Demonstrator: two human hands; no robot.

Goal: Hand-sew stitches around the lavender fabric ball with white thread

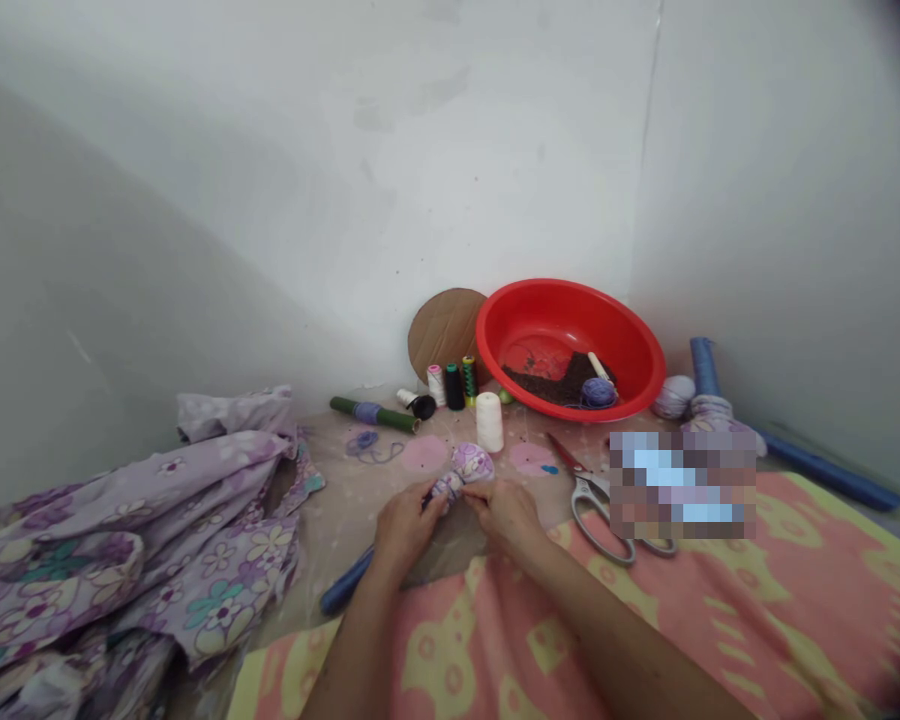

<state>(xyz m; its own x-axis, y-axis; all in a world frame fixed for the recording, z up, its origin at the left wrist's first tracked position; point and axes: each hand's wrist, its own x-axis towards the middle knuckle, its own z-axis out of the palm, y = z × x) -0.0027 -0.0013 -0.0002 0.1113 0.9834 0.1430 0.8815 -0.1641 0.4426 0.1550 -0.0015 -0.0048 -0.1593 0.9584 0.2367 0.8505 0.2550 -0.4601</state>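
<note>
My left hand [405, 535] is closed around a stick wrapped in blue [347, 582], whose lower end sticks out below the wrist. At its upper end sits a rounded bundle of purple floral cloth [471, 462]. My right hand [506, 515] is closed, with thumb and forefinger pinched against the narrow neck of this bundle. Whatever lies between those fingertips is too small to make out. A white spool of thread [489, 423] stands just beyond the bundle. To the right of my right hand lie large scissors [596, 505] with grey handles and spread blades.
Purple floral fabric [217, 545] is heaped at left. A green tube wound with purple yarn [367, 412], several thread spools [454, 387] and a red basin [570, 300] stand by the wall. A similar blue stick [705, 368] is at right. A pink-yellow cloth [487, 640] covers the front.
</note>
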